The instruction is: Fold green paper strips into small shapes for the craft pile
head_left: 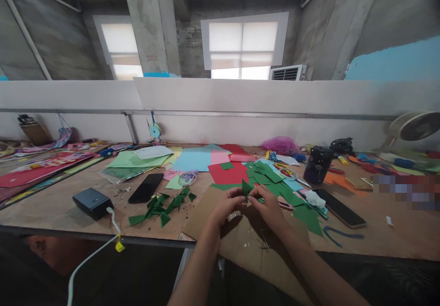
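Between my two hands is a small folded piece of dark green paper [246,187], its pointed tip standing up above the fingers. My left hand [229,204] pinches it from the left, and my right hand [266,205] pinches its right side. Both are over a brown cardboard sheet [202,212] at the table's front edge. Left of the hands lies a loose heap of folded green paper pieces [161,207]. Flat green paper cuttings [264,174] are spread just beyond and to the right. The lower part of the held paper is hidden by my fingers.
A black phone [146,188] and a black box with a white cable [92,203] lie left. On the right are another phone [340,209], a dark cup [318,165] and a fan [414,126]. Red paper [227,173] and blue paper [192,159] lie behind.
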Demonstrator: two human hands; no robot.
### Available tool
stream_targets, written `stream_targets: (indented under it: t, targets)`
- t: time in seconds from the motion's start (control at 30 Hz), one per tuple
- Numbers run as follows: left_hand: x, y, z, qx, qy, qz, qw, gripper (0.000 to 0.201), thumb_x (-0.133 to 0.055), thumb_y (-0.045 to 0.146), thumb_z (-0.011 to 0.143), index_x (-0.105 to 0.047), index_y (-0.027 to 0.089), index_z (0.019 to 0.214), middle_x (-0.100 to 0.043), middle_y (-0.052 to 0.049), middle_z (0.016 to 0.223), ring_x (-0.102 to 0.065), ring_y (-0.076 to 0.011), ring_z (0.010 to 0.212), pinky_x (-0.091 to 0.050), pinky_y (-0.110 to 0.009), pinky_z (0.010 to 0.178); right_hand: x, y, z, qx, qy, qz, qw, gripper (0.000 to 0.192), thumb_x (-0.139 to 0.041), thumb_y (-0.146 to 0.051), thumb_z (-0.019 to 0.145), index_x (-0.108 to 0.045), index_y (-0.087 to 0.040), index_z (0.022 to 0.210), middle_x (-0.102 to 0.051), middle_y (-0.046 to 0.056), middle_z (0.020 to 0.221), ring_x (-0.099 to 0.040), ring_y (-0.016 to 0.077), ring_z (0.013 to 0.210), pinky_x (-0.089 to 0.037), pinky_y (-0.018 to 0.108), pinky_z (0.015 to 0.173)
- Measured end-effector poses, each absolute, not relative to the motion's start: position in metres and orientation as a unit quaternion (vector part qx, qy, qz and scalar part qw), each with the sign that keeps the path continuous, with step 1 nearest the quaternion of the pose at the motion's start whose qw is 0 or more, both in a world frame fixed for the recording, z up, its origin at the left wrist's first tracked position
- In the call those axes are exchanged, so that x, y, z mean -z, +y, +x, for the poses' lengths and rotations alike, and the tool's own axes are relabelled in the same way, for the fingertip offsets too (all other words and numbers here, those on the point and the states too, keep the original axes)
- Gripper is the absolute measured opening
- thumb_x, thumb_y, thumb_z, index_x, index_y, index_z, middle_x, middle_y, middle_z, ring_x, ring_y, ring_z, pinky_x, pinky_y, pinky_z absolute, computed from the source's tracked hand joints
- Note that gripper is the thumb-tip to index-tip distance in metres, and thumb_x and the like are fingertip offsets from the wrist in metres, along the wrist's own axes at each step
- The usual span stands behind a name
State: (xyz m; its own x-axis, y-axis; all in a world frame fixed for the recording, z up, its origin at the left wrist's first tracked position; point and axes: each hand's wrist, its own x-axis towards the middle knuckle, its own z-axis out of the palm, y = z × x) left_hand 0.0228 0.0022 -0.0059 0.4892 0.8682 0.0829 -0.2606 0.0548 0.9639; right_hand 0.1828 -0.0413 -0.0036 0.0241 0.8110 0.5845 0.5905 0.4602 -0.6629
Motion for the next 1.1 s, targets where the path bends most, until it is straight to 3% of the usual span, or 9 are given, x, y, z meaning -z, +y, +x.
stream_targets:
  t: [0.17, 0.3, 0.47, 0.57, 0.63, 0.8, 0.93, 1.1]
  targets:
    - [0.009, 0.003, 0.024, -0.417, 0.236, 0.581, 0.658, 0.020, -0.077, 0.024, 0.061, -0.068, 0.015, 0.077, -0.061, 0.001, 0.070, -0.052, -0.0109, 0.064, -0.038, -0.021, 0.061, 0.006, -0.040, 0.182, -0.116, -0.680, -0.520, 0.503, 0.006, -0.058, -0.024, 0.080, -0.057, -0.022, 0.075, -0.060, 0.002, 0.078, -0.055, 0.0206, 0.079, -0.040, 0.031, 0.072]
    - [0.011, 0.003, 0.027, -0.422, 0.217, 0.592, 0.652, 0.020, -0.074, 0.021, 0.064, -0.069, 0.015, 0.082, -0.061, 0.000, 0.074, -0.052, -0.0118, 0.067, -0.038, -0.022, 0.063, 0.011, -0.039, 0.182, -0.138, -0.647, -0.541, 0.519, 0.013, -0.062, -0.028, 0.076, -0.052, -0.022, 0.082, -0.058, 0.000, 0.079, -0.054, 0.0187, 0.074, -0.040, 0.030, 0.068]
    - [0.019, 0.008, 0.029, -0.435, 0.267, 0.580, 0.634, 0.058, -0.074, 0.017, 0.059, -0.065, 0.016, 0.116, -0.056, 0.003, 0.071, -0.049, -0.0108, 0.065, -0.038, -0.022, 0.060, 0.016, -0.036, 0.185, -0.170, -0.625, -0.552, 0.526, 0.031, -0.065, -0.030, 0.073, -0.057, -0.021, 0.101, -0.061, 0.000, 0.082, -0.056, 0.0196, 0.076, -0.042, 0.030, 0.068]
    - [0.022, 0.010, 0.029, -0.431, 0.264, 0.585, 0.635, 0.069, -0.075, 0.018, 0.060, -0.058, 0.016, 0.128, -0.055, 0.004, 0.069, -0.050, -0.0100, 0.063, -0.038, -0.022, 0.060, 0.016, -0.034, 0.187, -0.205, -0.640, -0.549, 0.497, 0.014, -0.064, -0.033, 0.075, -0.062, -0.020, 0.080, -0.060, -0.001, 0.070, -0.053, 0.0178, 0.067, -0.038, 0.028, 0.061]
    - [0.020, 0.010, 0.028, -0.422, 0.267, 0.585, 0.639, 0.069, -0.077, 0.023, 0.062, -0.058, 0.015, 0.128, -0.057, 0.003, 0.069, -0.054, -0.0109, 0.064, -0.041, -0.023, 0.062, 0.016, -0.032, 0.188, -0.230, -0.633, -0.545, 0.499, 0.019, -0.064, -0.035, 0.075, -0.060, -0.019, 0.066, -0.057, -0.002, 0.063, -0.051, 0.0167, 0.062, -0.037, 0.027, 0.058]
    - [0.014, 0.007, 0.025, -0.395, 0.292, 0.563, 0.664, 0.053, -0.076, 0.044, 0.067, -0.064, 0.013, 0.109, -0.065, -0.003, 0.072, -0.062, -0.0156, 0.065, -0.046, -0.027, 0.063, 0.017, -0.030, 0.192, -0.343, -0.568, -0.493, 0.563, 0.029, -0.068, -0.044, 0.074, -0.068, -0.017, 0.083, -0.068, 0.002, 0.077, -0.059, 0.0203, 0.071, -0.046, 0.030, 0.065]
    - [0.014, 0.005, 0.026, -0.390, 0.286, 0.578, 0.657, 0.040, -0.081, 0.042, 0.061, -0.066, 0.014, 0.087, -0.069, -0.005, 0.079, -0.063, -0.0155, 0.067, -0.047, -0.025, 0.062, 0.014, -0.032, 0.191, -0.401, -0.529, -0.458, 0.591, 0.034, -0.073, -0.047, 0.071, -0.071, -0.018, 0.088, -0.072, 0.005, 0.085, -0.063, 0.0220, 0.075, -0.050, 0.034, 0.072]
    - [0.018, 0.006, 0.029, -0.395, 0.298, 0.588, 0.640, 0.038, -0.079, 0.044, 0.062, -0.063, 0.014, 0.078, -0.070, -0.006, 0.074, -0.060, -0.0139, 0.059, -0.044, -0.024, 0.057, 0.012, -0.034, 0.188, -0.422, -0.512, -0.454, 0.594, 0.036, -0.075, -0.046, 0.068, -0.070, -0.017, 0.089, -0.071, 0.006, 0.087, -0.062, 0.0212, 0.074, -0.050, 0.033, 0.070]
